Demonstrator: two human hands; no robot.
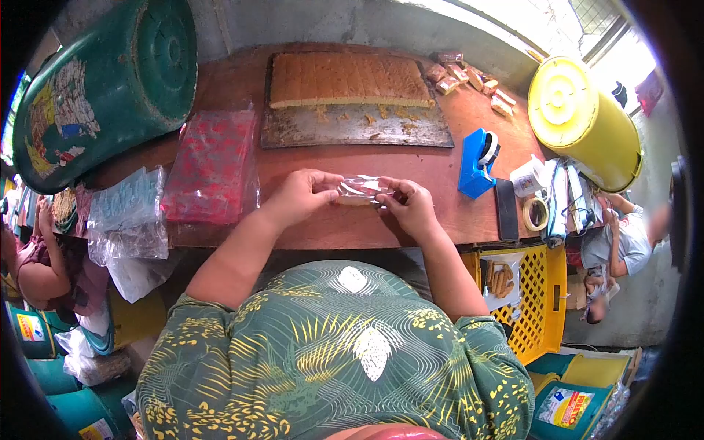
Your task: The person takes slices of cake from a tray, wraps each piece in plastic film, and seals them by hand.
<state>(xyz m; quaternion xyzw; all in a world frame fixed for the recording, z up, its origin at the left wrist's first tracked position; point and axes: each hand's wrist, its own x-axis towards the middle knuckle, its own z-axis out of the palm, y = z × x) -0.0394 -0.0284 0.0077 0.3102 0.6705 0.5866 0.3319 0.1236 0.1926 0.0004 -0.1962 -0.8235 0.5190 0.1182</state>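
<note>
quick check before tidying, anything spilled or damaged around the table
Loose crumbs lie scattered on the tray in front of the cake, and the label on the green drum looks ragged, partly torn away.

daylight from window [568, 22] beyond far rt corner of worktop [418, 165], blown out. glare on yellow container [579, 117], glints on clear wrap [359, 188]. dim under near edge. strong fisheye bend, blk corners; ctr fairly sharp, bg softer.

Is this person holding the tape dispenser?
No, the blue tape dispenser stands on the table; left hand and right hand hold a clear-wrapped packet.
</note>
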